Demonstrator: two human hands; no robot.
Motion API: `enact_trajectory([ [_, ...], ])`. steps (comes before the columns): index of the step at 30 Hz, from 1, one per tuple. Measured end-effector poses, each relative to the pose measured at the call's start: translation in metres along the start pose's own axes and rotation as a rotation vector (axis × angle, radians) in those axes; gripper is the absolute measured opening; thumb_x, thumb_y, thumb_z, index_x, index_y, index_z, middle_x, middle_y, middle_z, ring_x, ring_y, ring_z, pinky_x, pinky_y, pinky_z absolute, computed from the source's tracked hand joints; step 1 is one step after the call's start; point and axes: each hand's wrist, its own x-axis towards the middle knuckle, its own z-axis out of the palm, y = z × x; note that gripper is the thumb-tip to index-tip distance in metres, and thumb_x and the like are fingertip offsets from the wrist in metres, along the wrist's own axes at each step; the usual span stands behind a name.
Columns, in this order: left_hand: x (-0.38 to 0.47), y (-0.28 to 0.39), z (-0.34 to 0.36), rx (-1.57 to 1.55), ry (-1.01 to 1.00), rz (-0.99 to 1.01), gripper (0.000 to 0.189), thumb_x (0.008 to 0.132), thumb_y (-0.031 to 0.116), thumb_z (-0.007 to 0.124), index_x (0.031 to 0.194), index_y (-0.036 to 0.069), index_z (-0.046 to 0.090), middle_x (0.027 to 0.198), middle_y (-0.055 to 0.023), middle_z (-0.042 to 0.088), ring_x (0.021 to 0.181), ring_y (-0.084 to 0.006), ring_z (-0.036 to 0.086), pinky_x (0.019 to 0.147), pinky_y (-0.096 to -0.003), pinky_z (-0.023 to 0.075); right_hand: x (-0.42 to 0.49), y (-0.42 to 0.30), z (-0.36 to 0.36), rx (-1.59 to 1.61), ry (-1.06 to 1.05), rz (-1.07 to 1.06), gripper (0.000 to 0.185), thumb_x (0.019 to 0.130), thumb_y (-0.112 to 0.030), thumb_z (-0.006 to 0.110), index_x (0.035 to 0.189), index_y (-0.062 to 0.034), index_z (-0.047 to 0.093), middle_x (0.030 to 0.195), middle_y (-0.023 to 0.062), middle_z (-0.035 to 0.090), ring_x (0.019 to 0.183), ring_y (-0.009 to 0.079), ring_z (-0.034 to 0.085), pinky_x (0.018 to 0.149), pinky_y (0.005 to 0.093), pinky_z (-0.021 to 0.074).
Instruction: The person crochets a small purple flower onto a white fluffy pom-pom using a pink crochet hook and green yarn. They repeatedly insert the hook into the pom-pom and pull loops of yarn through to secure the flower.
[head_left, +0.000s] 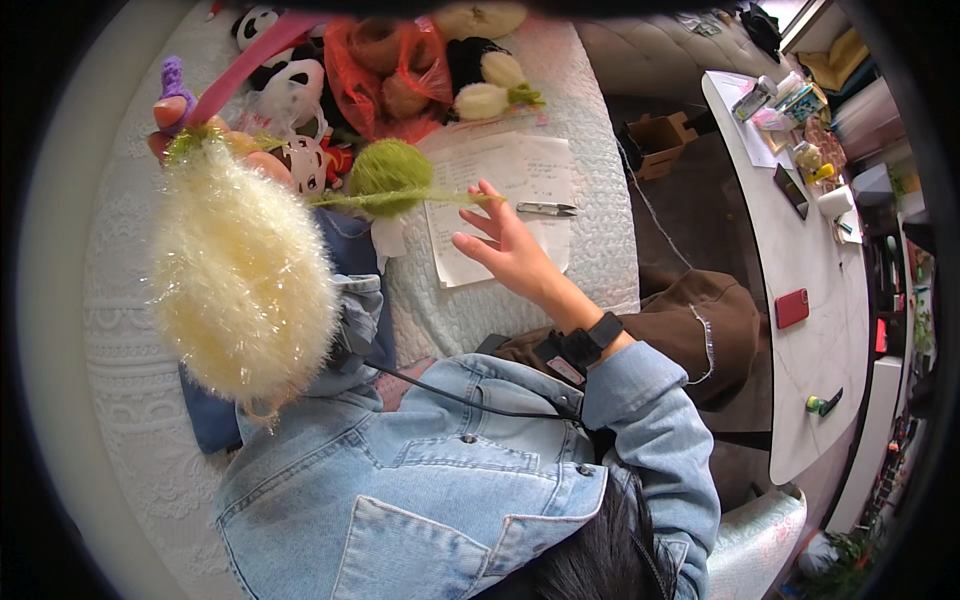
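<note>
At the upper left my left hand grips a fluffy cream yarn piece by its green top, and much of the hand is hidden behind it. One finger wears a purple crocheted cover. A long pink tool slants up from this hand; its tip cannot be seen. Fuzzy green yarn stretches across to my right hand, where it runs between spread fingers above the papers. The green yarn ball sits beneath the strand. Thread snips lie beside my right fingers.
Handwritten papers rest on a quilted cover. Panda plush toys, a red plastic bag and cream crocheted pieces crowd the far side. A white table at right holds a red phone. A black cable crosses my lap.
</note>
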Motion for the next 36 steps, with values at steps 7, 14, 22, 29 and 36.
enact_trajectory([
  [7,-0.032,-0.01,0.035,-0.122,-0.107,-0.117,0.033,0.092,0.033,0.045,0.099,0.003,0.058,0.079,-0.0033,0.06,0.064,-0.0077,0.057,0.055,-0.0201,0.0451,-0.032,-0.039,-0.016,-0.365,-0.2,-0.102,0.042,0.083,-0.014,0.06,0.12,-0.0008,0.046,0.12,0.0104,0.051,0.111,0.0197,0.05,0.089,0.0321,0.0449],
  [14,-0.109,-0.04,0.103,-0.34,-0.492,-0.52,0.034,0.092,0.033,0.045,0.1,0.003,0.058,0.079,-0.003,0.06,0.065,-0.0074,0.056,0.056,-0.0201,0.0449,-0.104,-0.083,-0.058,-0.577,-0.18,-0.036,0.031,0.078,-0.018,0.064,0.105,-0.003,0.058,0.091,0.013,0.063,0.082,0.0267,0.061,0.071,0.0334,0.0485],
  [22,-0.192,-0.088,0.176,-0.433,-0.888,-0.862,0.028,0.092,0.025,0.047,0.103,0.0,0.056,0.088,-0.0031,0.06,0.077,-0.0065,0.054,0.067,-0.0203,0.0447,-0.238,-0.129,-0.117,-0.488,0.237,0.126,0.026,0.076,-0.002,0.061,0.101,0.0033,0.06,0.093,0.0126,0.063,0.086,0.0186,0.06,0.077,0.0275,0.0461],
  [29,-0.24,-0.104,0.216,-0.502,-1.041,-0.87,0.026,0.093,0.02,0.047,0.103,-0.001,0.056,0.093,-0.0042,0.059,0.084,-0.0085,0.055,0.073,-0.0227,0.0448,-0.318,-0.142,-0.119,-0.589,0.667,0.093,0.025,0.076,-0.019,0.067,0.096,-0.0049,0.066,0.124,0.0193,0.048,0.118,0.0276,0.044,0.097,0.0354,0.033],
  [36,-0.263,-0.107,0.228,-0.452,-1.238,-0.951,0.028,0.093,0.015,0.043,0.113,-0.004,0.049,0.107,-0.0096,0.057,0.094,-0.0114,0.055,0.082,-0.026,0.0443,-0.288,-0.123,-0.093,-0.023,0.896,-0.526,0.06,0.083,-0.042,0.057,0.117,0.0055,0.042,0.108,0.0185,0.05,0.102,0.0242,0.049,0.09,0.0348,0.037],
])
